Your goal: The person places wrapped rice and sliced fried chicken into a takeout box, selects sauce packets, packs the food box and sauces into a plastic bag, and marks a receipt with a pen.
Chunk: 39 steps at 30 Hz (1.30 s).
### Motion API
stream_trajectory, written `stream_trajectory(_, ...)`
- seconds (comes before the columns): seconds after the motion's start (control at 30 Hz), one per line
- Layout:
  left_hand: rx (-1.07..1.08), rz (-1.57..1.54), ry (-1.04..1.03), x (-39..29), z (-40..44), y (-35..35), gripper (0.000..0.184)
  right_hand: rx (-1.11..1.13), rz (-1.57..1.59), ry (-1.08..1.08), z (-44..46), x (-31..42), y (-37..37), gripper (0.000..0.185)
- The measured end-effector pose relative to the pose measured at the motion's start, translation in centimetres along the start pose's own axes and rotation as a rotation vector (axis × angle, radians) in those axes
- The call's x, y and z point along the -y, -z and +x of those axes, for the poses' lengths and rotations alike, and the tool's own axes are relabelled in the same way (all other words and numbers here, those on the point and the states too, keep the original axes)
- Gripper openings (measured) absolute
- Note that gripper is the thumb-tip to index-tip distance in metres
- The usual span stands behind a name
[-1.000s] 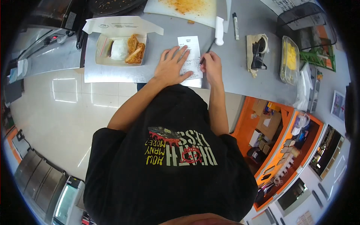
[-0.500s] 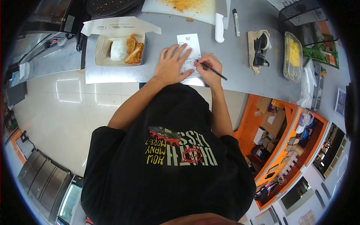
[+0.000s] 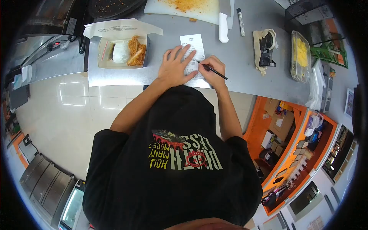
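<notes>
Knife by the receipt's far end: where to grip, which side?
Grip the knife by its white handle, coming from the near side. The handle points that way, past the near edge of the cutting board; the blade points away, so this should stay clear of it.

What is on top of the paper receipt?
Partly on the receipt lies the left hand; the right hand holds a pen over it. Whatever the hands cover cannot be seen.
</notes>
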<state>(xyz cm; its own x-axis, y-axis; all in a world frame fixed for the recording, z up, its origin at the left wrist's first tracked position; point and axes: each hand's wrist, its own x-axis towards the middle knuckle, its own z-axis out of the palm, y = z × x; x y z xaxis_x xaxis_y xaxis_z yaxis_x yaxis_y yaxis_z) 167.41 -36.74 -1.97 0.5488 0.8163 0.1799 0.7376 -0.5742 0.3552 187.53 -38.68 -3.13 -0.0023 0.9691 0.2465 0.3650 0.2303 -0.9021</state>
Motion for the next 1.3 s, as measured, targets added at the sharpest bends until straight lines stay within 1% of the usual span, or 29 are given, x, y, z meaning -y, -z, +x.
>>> stream_trajectory(0.3, -0.001, 0.015, -0.002, -0.1, 0.0, 0.2, 0.073, 0.016, -0.012, -0.037, 0.4, 0.5, 0.0, 0.011)
stream_trajectory(0.4, 0.002, 0.015, -0.002, -0.1, 0.1, 0.3, 0.073, -0.016, -0.004, -0.072, 0.1, 0.3, -0.3, 0.011)
stream_trajectory(0.5, 0.002, 0.017, -0.003, -0.2, 0.0, 0.3, 0.074, -0.156, -0.032, -0.076, -0.2, 0.2, -0.7, 0.013)
stream_trajectory(0.6, 0.003, 0.014, -0.003, -0.1, 0.0, 0.3, 0.074, -0.150, 0.017, -0.103, -0.5, -0.6, -0.2, 0.014)
stream_trajectory(0.7, 0.010, 0.010, -0.001, -0.1, 0.0, 0.3, 0.074, -0.073, 0.000, -0.068, -0.6, -0.8, 0.1, 0.014)
stream_trajectory(0.8, 0.006, 0.004, -0.003, -0.1, 0.0, 0.3, 0.073, -0.042, -0.015, -0.055, -0.5, -0.5, 0.3, 0.013)
stream_trajectory(1.2, 0.010, -0.008, 0.000, -0.1, 0.0, 0.3, 0.073, -0.034, -0.008, -0.089, -0.3, -0.4, 0.2, 0.012)
stream_trajectory(1.3, 0.012, -0.018, 0.000, 0.0, 0.0, 0.2, 0.074, -0.166, -0.002, -0.120, -0.6, -0.7, -0.3, 0.013)
